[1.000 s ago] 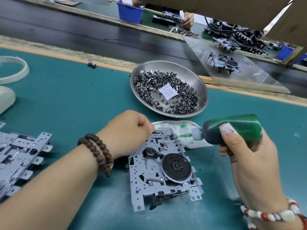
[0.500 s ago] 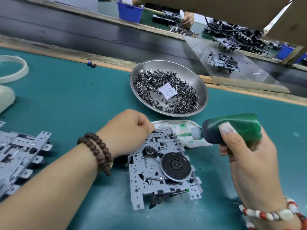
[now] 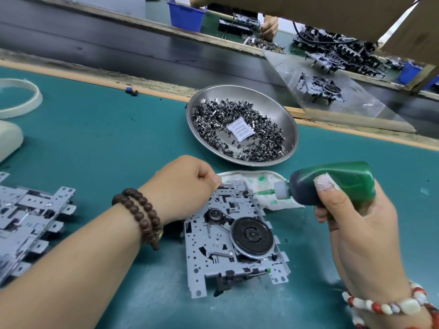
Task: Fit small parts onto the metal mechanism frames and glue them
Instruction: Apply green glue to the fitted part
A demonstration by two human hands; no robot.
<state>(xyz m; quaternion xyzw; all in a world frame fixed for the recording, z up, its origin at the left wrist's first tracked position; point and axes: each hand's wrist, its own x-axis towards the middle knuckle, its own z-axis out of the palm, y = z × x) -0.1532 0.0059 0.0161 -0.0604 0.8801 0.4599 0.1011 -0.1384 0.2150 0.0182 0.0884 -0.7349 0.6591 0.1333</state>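
A grey metal mechanism frame (image 3: 209, 248) with a black flywheel (image 3: 252, 236) lies on the teal mat in front of me. My left hand (image 3: 180, 186) grips the frame's far left corner, fingers curled over its edge. My right hand (image 3: 356, 224) holds a green glue bottle (image 3: 332, 182) on its side. The bottle's thin nozzle (image 3: 263, 192) points left and touches the frame's far right corner. A steel bowl (image 3: 291, 129) of small dark metal parts (image 3: 261, 148), with a white paper packet on top, sits just beyond the frame.
A green-stained white cloth (image 3: 268, 186) lies under the nozzle. A stack of bare metal frames (image 3: 26, 219) sits at the left. A white ring (image 3: 28, 98) and a cream object (image 3: 9, 138) lie far left. Beyond the mat runs a dark conveyor (image 3: 118, 43); another person's hand (image 3: 269, 27) works across it.
Nothing has visibly moved apart from a slight shift of the camera; the nozzle stays at the frame's far right corner.
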